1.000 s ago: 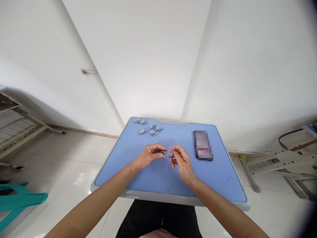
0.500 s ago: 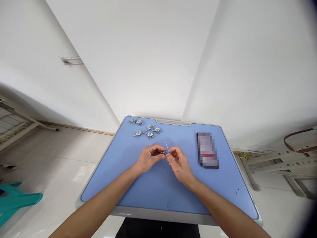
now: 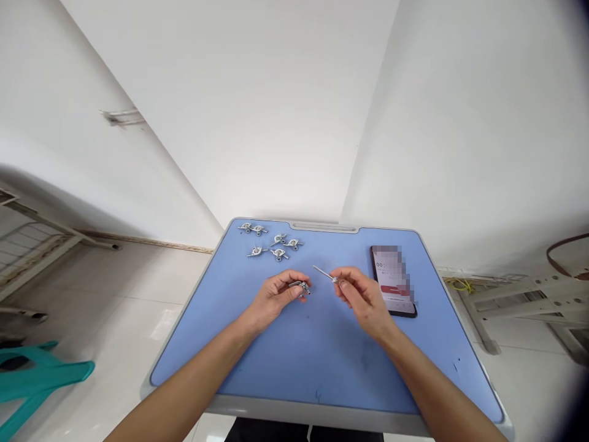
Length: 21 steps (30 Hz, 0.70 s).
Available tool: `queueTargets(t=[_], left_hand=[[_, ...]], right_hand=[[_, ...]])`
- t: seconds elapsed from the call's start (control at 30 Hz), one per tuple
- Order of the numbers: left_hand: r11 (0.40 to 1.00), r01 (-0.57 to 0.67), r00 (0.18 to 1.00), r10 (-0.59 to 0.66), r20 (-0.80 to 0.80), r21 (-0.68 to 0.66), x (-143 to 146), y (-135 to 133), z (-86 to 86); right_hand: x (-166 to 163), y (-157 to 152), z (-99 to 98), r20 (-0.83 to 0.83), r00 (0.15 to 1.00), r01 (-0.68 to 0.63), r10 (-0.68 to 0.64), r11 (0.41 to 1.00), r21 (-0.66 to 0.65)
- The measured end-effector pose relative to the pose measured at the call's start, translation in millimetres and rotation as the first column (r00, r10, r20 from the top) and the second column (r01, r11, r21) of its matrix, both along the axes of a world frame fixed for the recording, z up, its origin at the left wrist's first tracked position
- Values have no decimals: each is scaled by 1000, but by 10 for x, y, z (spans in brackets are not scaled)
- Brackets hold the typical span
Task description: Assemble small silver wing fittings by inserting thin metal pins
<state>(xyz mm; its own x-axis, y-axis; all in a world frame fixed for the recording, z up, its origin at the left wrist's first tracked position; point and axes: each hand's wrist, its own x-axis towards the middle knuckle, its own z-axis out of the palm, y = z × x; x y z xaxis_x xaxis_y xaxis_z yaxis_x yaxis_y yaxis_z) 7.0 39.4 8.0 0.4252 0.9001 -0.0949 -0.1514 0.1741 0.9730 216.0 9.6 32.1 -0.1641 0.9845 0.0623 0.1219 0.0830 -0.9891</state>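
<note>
Half a second ago they met; now my left hand [image 3: 271, 301] pinches a metal fitting [image 3: 302, 286] well left of the phone [image 3: 390, 285], and my right hand [image 3: 362, 299], drawn away, grips a slim rod [image 3: 324, 272] nearer the phone; I judge the pieces disengaged.

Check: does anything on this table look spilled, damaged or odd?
Minor oddities: a bluish mark near the front of the table and dark specks toward its right edge interrupt the plain blue top; scratches or debris, I can't tell. Part of the phone is pixelated.
</note>
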Motion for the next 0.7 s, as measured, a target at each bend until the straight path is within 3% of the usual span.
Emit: queueTargets(t=[0.13, 0.43, 0.7], left_hand=[[1000, 8, 1000, -8, 15, 10, -56, 15, 2], [999, 39, 997, -38, -73, 21, -49, -8, 14], [997, 78, 992, -79, -99, -15, -45, -2, -36]], right_hand=[[108, 80, 78, 197, 980, -29, 25, 999, 20], [22, 56, 43, 298, 954, -87, 43, 987, 137], [56, 68, 41, 397, 918, -63, -15, 981, 183]])
